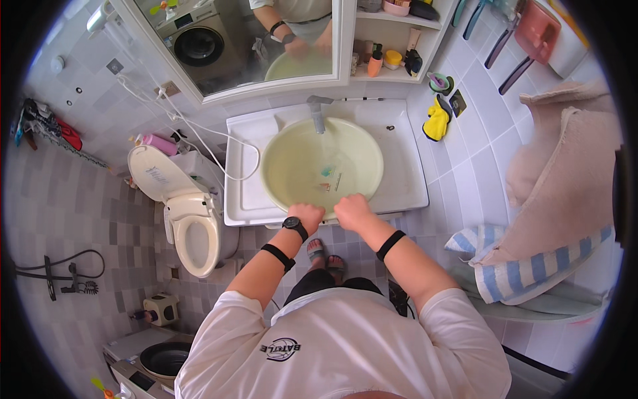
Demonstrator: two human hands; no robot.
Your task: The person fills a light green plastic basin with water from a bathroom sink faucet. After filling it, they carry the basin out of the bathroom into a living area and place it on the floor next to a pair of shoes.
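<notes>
A large pale yellow-green basin (279, 156) stands on the white washbasin counter (405, 173), under a grey faucet (318, 112). Printed marks show on its bottom; I cannot tell how much water it holds. At the near rim, my left hand (307, 216) is closed on the edge, a dark watch and a black band on that arm. My right hand (352, 211) grips the same rim a little to the right, with a black band farther up the forearm. The fingertips of both hands are hidden.
A toilet (198, 243) with its lid up stands left of the counter, and a white cable (216, 174) loops onto the counter's left side. A mirror cabinet (342, 56) hangs behind. Yellow-black gloves (436, 118) and towels (558, 186) hang at the right.
</notes>
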